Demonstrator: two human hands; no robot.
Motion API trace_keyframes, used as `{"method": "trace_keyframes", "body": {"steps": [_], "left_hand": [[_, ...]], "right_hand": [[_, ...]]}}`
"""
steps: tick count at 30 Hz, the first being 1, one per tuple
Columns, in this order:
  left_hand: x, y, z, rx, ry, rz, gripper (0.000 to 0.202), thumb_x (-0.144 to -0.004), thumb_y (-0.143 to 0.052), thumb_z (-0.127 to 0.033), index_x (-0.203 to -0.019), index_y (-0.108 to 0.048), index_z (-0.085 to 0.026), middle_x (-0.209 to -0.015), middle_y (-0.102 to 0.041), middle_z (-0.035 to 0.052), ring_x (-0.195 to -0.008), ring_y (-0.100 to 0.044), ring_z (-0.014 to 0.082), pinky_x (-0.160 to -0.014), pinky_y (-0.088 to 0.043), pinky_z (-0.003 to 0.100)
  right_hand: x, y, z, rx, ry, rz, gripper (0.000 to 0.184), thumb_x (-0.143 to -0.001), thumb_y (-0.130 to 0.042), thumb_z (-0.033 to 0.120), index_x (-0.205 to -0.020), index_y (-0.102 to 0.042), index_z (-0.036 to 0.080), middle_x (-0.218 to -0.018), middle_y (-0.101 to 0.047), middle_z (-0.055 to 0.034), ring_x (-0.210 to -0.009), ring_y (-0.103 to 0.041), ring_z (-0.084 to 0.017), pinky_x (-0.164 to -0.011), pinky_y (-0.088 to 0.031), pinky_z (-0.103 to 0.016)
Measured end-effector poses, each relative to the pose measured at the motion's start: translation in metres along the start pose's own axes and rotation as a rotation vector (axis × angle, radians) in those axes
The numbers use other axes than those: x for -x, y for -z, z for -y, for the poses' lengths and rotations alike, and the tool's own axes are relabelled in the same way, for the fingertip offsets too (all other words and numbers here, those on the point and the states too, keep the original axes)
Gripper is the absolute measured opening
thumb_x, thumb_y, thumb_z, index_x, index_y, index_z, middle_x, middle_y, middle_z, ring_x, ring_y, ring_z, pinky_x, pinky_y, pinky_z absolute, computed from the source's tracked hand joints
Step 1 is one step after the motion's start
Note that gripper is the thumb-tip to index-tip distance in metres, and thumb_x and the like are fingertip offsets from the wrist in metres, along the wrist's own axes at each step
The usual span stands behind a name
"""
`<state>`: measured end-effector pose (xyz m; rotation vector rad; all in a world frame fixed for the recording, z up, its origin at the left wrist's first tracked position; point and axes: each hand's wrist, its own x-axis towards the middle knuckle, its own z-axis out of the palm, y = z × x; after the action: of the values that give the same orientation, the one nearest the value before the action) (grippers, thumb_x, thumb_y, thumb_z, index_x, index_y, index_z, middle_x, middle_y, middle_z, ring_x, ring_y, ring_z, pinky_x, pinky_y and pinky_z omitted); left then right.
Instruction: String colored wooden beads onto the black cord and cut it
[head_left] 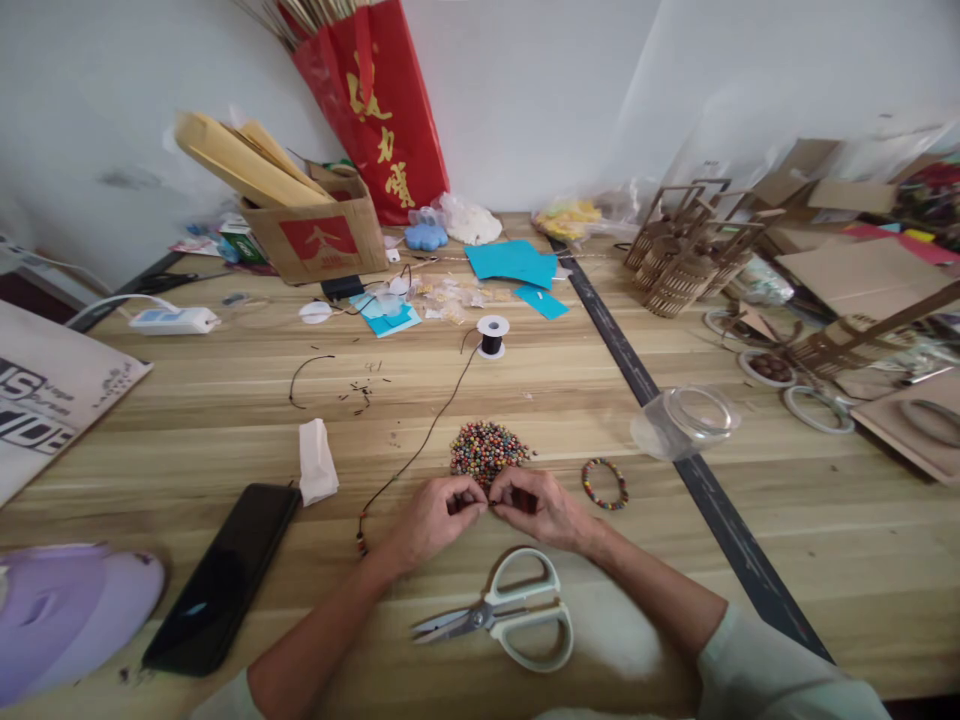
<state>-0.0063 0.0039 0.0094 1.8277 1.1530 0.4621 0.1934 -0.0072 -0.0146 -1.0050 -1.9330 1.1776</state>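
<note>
My left hand [441, 517] and my right hand [541, 505] meet fingertip to fingertip just in front of a pile of small multicoloured beads [486, 450]. Both are closed in a pinch. A tiny dark bit, seemingly the tip of the black cord, shows between them; whether a bead is there too is hidden. From a white spool [492, 338] the black cord [427, 440] runs toward me, with a few beads [362, 541] threaded on it beside my left wrist, where it passes out of sight. White-handled scissors [502, 615] lie partly open below my hands.
A finished-looking bead bracelet [604, 484] lies right of my right hand, near a clear plastic container [686, 420]. At left are a black phone [223, 580], a folded tissue [318, 461] and a purple object [82, 620]. Cord snippets [360, 393] lie farther back.
</note>
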Motion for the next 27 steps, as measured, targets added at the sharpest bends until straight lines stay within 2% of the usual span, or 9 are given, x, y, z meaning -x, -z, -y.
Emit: {"method": "trace_keyframes", "body": {"steps": [27], "left_hand": [[-0.0007, 0.0018, -0.0043, -0.016, 0.047, 0.011, 0.011, -0.076, -0.058, -0.018, -0.076, -0.069, -0.015, -0.068, -0.067, 0.0008, -0.062, -0.054, 0.0130, -0.061, -0.042, 0.021]], "right_hand": [[-0.0018, 0.0003, -0.0027, 0.039, 0.081, 0.001, 0.004, -0.083, -0.061, 0.016, -0.085, -0.064, 0.015, -0.074, -0.061, -0.0018, -0.060, -0.052, -0.010, -0.052, -0.039, -0.018]]}}
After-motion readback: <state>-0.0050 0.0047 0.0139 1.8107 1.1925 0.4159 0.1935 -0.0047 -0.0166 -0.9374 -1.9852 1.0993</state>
